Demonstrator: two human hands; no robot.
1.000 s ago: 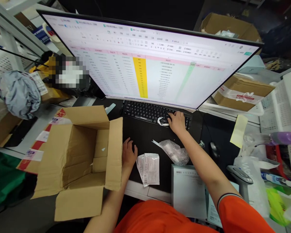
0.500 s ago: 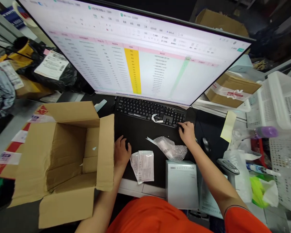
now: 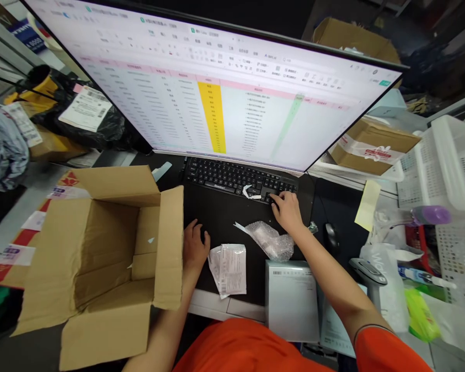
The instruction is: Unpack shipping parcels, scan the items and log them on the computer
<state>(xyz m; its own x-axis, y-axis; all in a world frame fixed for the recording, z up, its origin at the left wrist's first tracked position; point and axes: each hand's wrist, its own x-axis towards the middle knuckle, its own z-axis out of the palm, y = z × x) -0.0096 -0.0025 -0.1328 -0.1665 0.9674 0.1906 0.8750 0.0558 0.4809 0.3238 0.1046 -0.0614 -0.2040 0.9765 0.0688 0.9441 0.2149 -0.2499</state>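
Observation:
My right hand (image 3: 288, 209) is over the right end of the black keyboard (image 3: 225, 177), fingers stretched onto its keys and holding nothing. My left hand (image 3: 196, 245) rests on the black desk mat, fingers apart, beside the open cardboard box (image 3: 118, 248), whose flap hides part of it. Just right of that hand lie white printed packets (image 3: 232, 268). Clear bubble wrap (image 3: 273, 240) lies below my right hand, partly behind the forearm. A torn white strip (image 3: 250, 193) sits on the keyboard. The monitor (image 3: 232, 98) behind shows a spreadsheet with one yellow column.
A silvery box (image 3: 292, 305) stands at the desk's front edge. On the right are a mouse (image 3: 332, 236), a barcode scanner (image 3: 368, 271), a yellow paper slip (image 3: 367, 205) and white baskets (image 3: 457, 165). A taped carton (image 3: 374, 144) sits behind; black-wrapped parcels (image 3: 89, 111) are on the left.
My right hand has shifted left along the keyboard, from its right edge to keys nearer the middle. My left hand stays in place. The view has tipped slightly.

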